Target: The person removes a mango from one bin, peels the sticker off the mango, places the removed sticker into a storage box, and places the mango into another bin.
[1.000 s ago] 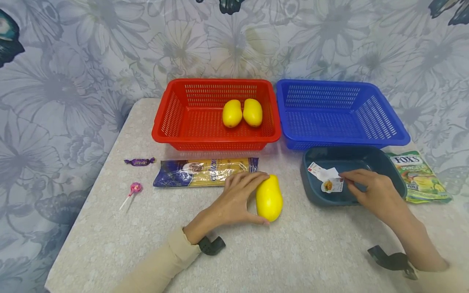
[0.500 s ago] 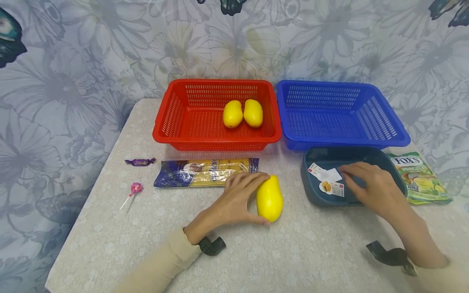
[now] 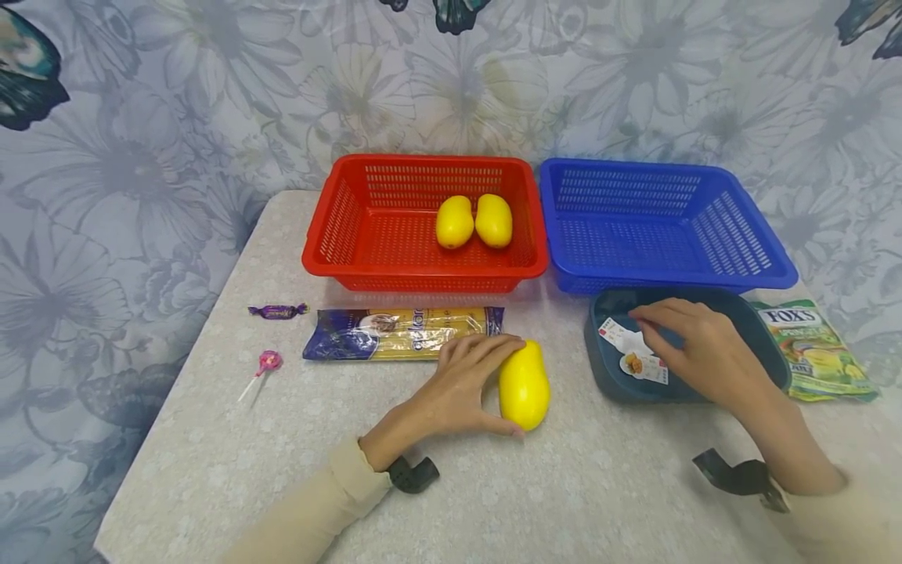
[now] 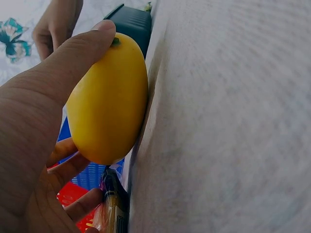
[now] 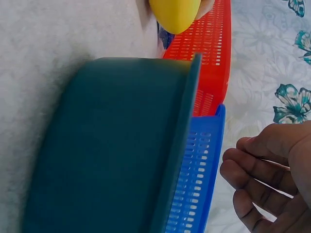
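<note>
Gripping yellow mango [image 3: 524, 384] on table: left hand [image 3: 458, 384]; right hand [image 3: 694, 348] loosely curled, empty, over teal tray [image 3: 599, 368].

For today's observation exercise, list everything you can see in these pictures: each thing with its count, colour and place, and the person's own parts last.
red basket: 1, red, back of table, left of the blue one
blue basket: 1, blue, back right
mangoes in basket: 2, yellow, side by side in the red basket
mango on table: 1, yellow, table centre
pasta packet: 1, blue and yellow, in front of the red basket
wrapped candy: 1, purple, table left
lollipop: 1, pink, table left
tray: 1, dark teal, in front of the blue basket
small packets: white, in the tray, count unclear
sweets bag: 1, green, far right
left hand: grips the mango on table
right hand: over the tray, fingers curled
</note>
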`<action>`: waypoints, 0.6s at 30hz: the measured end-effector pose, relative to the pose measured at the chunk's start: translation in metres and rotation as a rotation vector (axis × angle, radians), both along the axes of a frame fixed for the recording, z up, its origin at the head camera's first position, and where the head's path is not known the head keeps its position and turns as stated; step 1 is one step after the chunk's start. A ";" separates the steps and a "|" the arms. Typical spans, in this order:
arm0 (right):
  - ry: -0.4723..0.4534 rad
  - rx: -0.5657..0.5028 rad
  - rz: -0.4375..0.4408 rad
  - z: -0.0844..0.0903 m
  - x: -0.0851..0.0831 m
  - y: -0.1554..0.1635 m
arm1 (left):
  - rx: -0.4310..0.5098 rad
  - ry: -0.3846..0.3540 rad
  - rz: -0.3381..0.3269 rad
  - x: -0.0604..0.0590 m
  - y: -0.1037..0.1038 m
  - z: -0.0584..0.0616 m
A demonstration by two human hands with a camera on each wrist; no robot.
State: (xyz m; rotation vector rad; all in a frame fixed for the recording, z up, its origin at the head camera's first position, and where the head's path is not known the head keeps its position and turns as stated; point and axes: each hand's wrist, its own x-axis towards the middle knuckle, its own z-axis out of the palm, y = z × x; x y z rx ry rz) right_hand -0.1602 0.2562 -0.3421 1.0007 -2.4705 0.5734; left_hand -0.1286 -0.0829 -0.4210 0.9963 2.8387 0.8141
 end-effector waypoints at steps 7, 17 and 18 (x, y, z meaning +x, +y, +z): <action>0.008 -0.008 0.026 0.005 -0.008 -0.010 | -0.001 0.003 -0.002 0.000 0.000 0.000; -0.042 -0.001 0.020 0.010 -0.017 -0.027 | -0.007 -0.008 0.001 0.002 0.000 0.001; -0.043 -0.002 0.025 0.011 -0.018 -0.029 | -0.007 -0.010 0.000 0.002 0.000 0.001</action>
